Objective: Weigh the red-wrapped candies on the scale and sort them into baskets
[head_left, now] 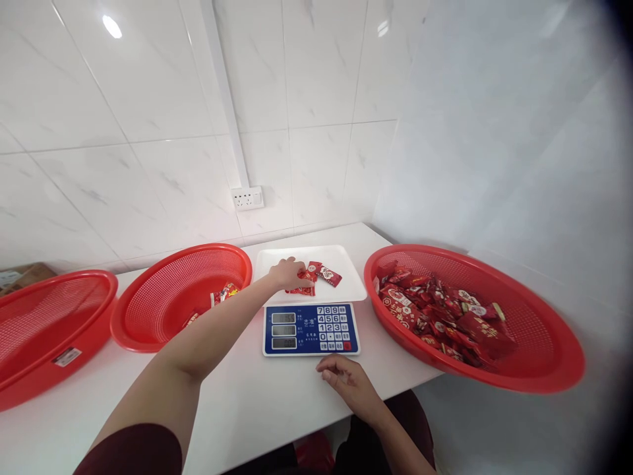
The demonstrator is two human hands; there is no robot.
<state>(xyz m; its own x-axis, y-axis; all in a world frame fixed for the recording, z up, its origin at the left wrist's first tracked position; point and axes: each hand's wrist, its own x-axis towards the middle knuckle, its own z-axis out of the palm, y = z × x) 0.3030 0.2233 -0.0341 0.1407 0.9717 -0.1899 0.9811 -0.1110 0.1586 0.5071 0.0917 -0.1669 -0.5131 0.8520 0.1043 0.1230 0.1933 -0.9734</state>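
My left hand (287, 273) reaches over the white weighing tray (346, 269) of a digital scale, fingers bent down and closed on a red candy packet (307, 289). Beside it on the tray lie a small red packet (313, 267) and a dark red one with white lettering (330, 276). The blue scale panel (309, 330) has number keys and three displays. Just in front of the scale, my right hand (350, 386) rests at the table with loosely bent fingers and nothing visible in it; thumb and fingertips are slightly apart.
To the right, a large red basket (544, 349) holds many red packets (440, 310). Left of the scale, another red basket (133, 326) contains a few packets, partly hidden by my forearm. A third red basket (93, 316) stands farther left. Behind is a tiled wall with a socket (247, 198).
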